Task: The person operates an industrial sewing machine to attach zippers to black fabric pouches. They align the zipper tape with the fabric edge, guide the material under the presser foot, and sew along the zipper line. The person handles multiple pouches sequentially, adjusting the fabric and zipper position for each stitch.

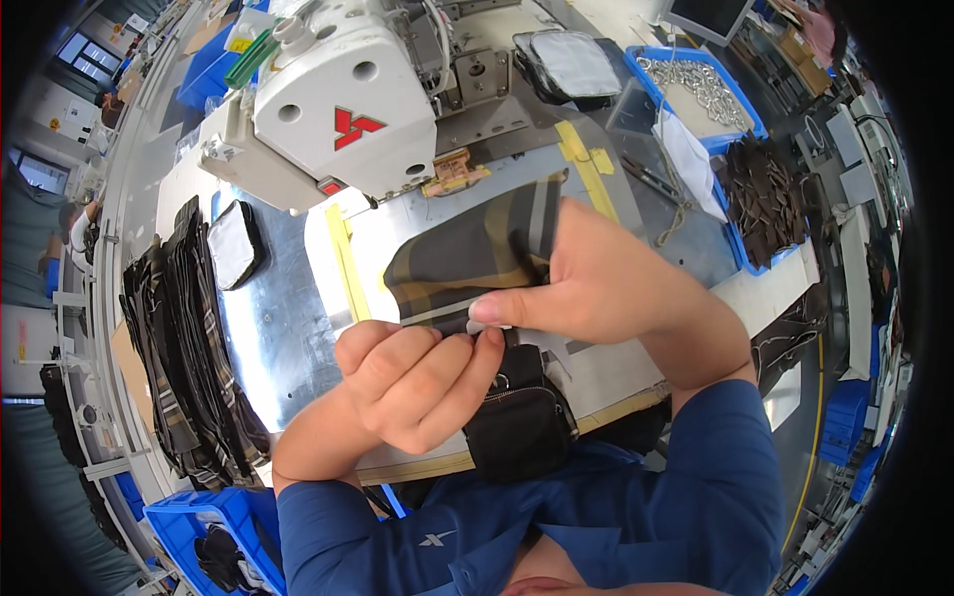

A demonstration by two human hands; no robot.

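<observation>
One plaid cloth (462, 248), held over the table (616, 382) in front of the sewing machine (343, 114). Right grip (596, 283) pinches its near edge, thumb on top, fingers mostly hidden; left grip (422, 382) pinches the same edge, thumb out of sight. Looks light, soft, not fragile, low slip; best held by edges, both sides, else it'll sag.

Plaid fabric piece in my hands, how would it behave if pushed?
The plaid fabric piece would probably buckle, since it already bends near the right hand. It's likely light, as it looks like thin cloth.
</observation>
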